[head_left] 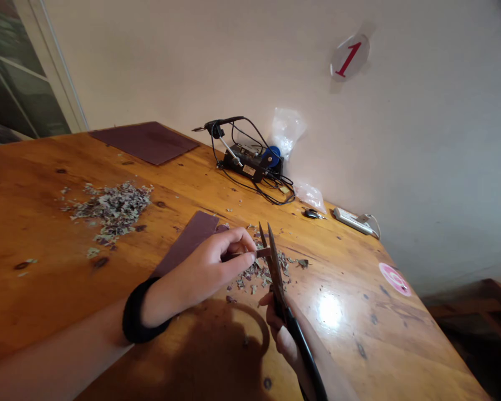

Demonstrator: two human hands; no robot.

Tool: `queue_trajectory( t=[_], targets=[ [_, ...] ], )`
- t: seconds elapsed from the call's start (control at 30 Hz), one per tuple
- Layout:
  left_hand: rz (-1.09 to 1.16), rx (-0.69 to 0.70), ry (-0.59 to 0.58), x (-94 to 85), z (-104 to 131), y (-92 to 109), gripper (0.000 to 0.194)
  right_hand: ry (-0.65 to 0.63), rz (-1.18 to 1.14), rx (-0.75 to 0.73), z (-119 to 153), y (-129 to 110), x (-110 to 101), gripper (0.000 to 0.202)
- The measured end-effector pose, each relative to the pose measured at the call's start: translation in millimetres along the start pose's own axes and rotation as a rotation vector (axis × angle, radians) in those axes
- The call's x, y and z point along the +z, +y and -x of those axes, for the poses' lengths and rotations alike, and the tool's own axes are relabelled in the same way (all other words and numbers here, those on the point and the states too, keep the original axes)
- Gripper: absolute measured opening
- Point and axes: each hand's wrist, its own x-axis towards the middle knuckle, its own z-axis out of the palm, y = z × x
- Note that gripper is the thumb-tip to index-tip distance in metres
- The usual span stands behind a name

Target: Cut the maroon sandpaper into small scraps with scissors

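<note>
My left hand [217, 259], with a black band at the wrist, pinches a narrow brownish strip [264, 253], perhaps sandpaper. Its free end reaches between the parted blades of the scissors [275, 273]. Those black-handled scissors are in my right hand [288, 340], fingers wrapped round the handles and blades pointing away from me. Small cut scraps [254, 273] lie scattered on the table below the blades. Behind my left wrist rests a purplish-brown sheet [190, 239], partly covered by the hand.
A bigger heap of scraps [117, 206] is on the wooden table's left. Farther back lie a dark sheet [146, 142], a black soldering station [246, 161] with cables, plastic bags [311, 196], a small black object [312, 214] and a power strip [353, 220]. A round pink sticker [394, 279] marks the right edge.
</note>
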Motion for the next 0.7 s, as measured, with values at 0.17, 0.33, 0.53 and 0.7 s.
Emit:
queue_trajectory(
  t=[0.17,0.33,0.53,0.7],
  targets=[
    [-0.012,-0.002,-0.014,0.4,-1,2,0.011,-0.001,0.011,-0.007,-1,1,1,0.061],
    [0.0,-0.013,-0.03,0.1,-1,2,0.011,0.031,0.039,-0.009,-1,2,2,0.059],
    [-0.006,-0.019,-0.039,-0.3,-2,-2,0.011,0.046,0.066,-0.027,-4,8,0,0.046],
    [-0.007,-0.012,-0.036,-1.3,-1,-1,0.013,0.08,0.078,-0.012,-7,11,3,0.039]
  ],
)
